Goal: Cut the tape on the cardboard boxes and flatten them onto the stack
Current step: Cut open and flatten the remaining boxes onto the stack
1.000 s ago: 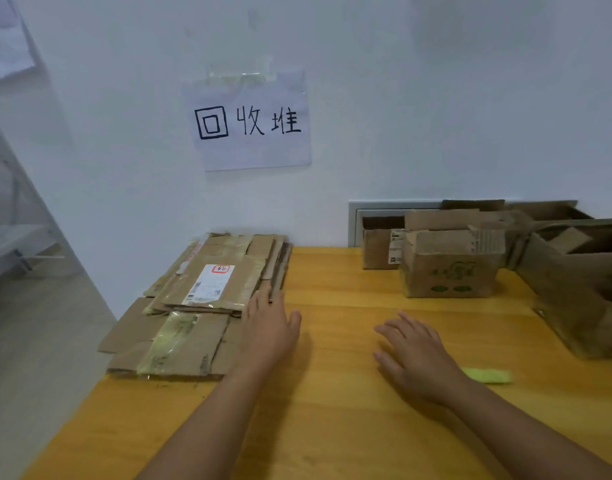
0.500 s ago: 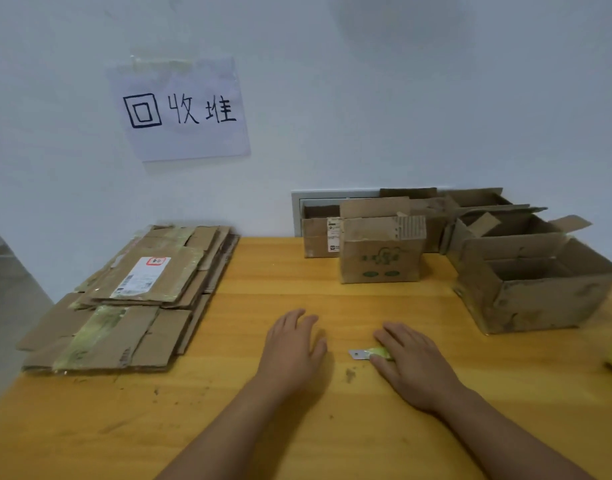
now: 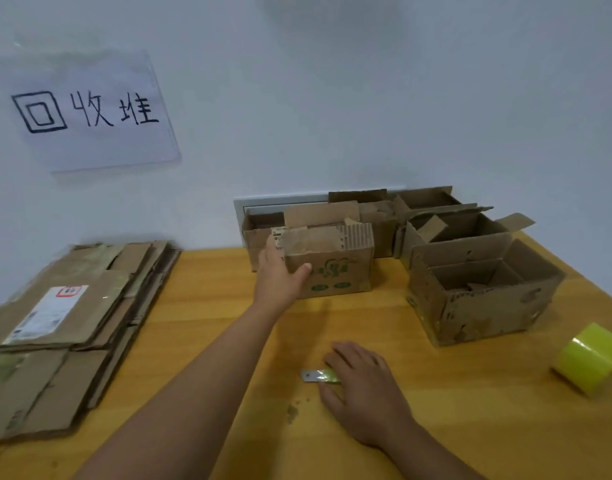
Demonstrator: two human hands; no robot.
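Left hand (image 3: pixel 279 276) at the left front corner of the small printed box (image 3: pixel 329 263), thumb across the front face, fingers round the left side, gripping the corner. Small printed box upright on the wooden table (image 3: pixel 471 410), top flaps ragged, green print on the front. Behind it, touching or nearly so, a second small box (image 3: pixel 259 233) against the wall. To the right of the printed box, a cluster of open boxes (image 3: pixel 432 216), and nearer the camera a large open box (image 3: pixel 477 292) with flaps up. Well to the left of the printed box, stack of flattened cardboard (image 3: pixel 72 317) at the table's left edge, white shipping label on top. In front of the printed box, near the camera, right hand (image 3: pixel 361 389) palm down on the table, fingers loosely spread and resting on the green-handled cutter (image 3: pixel 320 375), metal end poking out to the left; cannot tell whether actually gripped. Far right of the box, roll of yellow-green tape (image 3: pixel 590 358) lying at the table edge. Above the stack, handwritten paper sign (image 3: pixel 90 112) on the wall.
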